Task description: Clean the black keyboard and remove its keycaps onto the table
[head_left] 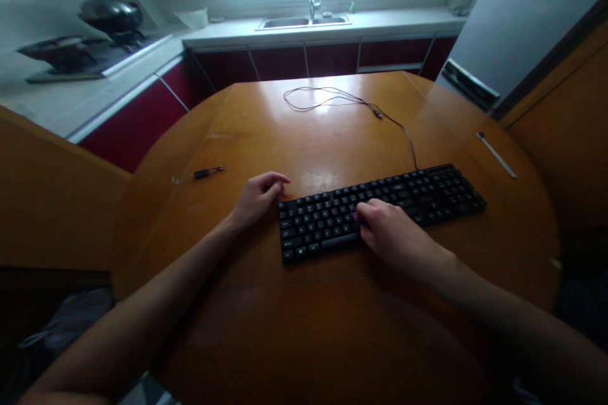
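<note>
A black keyboard lies slightly slanted on the wooden table, its cable running off the far edge. My left hand rests on the table by the keyboard's far left corner, fingers loosely bent with a gap at the thumb; nothing shows in it. Over the middle keys, my right hand is closed on a small purple object. Only a sliver of that object shows beside the fingertips, touching or just above the keys; its kind is hidden.
The keyboard's thin cable lies looped at the table's far side, its plug nearby. A small black tool with a thin metal end lies left; a slim white stick with a dark head lies right. Beyond stand a sink and stove.
</note>
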`<state>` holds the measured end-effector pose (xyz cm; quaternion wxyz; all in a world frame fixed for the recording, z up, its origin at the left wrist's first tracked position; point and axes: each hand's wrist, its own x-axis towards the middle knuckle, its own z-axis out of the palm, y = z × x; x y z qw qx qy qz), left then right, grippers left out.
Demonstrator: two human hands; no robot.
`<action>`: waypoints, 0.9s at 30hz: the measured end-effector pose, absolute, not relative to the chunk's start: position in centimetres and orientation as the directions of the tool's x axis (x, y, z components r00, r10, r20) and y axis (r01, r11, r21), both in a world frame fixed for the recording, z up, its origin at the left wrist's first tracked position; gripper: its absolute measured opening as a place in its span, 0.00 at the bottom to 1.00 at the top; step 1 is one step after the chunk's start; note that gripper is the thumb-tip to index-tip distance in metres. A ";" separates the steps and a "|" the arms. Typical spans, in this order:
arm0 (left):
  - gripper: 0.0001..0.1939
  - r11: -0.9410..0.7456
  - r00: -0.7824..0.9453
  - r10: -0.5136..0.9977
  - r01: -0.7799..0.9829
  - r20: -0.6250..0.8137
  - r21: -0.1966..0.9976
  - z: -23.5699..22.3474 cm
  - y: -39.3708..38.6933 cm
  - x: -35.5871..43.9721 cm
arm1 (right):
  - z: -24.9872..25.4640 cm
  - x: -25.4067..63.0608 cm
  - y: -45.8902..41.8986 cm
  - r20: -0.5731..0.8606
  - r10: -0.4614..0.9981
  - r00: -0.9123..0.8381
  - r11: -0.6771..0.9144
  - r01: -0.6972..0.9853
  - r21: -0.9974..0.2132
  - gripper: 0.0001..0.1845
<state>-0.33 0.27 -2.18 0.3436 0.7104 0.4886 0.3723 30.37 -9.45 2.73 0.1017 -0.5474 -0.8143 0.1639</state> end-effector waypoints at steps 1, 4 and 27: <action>0.11 -0.285 0.246 0.950 0.436 0.191 0.854 -2.2 0.3 -0.3 | 2.7 30.1 -9.7 -0.008 0.917 -0.398 0.362 0.844 -0.397 0.06; 0.11 -0.291 0.248 0.949 0.439 0.197 0.850 -2.3 0.3 -0.4 | 2.5 29.8 -9.9 0.014 0.910 -0.414 0.376 0.812 -0.446 0.06; 0.12 -0.280 0.235 0.954 0.461 0.188 0.842 -1.7 0.1 0.0 | 2.4 35.8 -3.8 0.208 0.974 -0.087 0.171 0.888 -0.426 0.07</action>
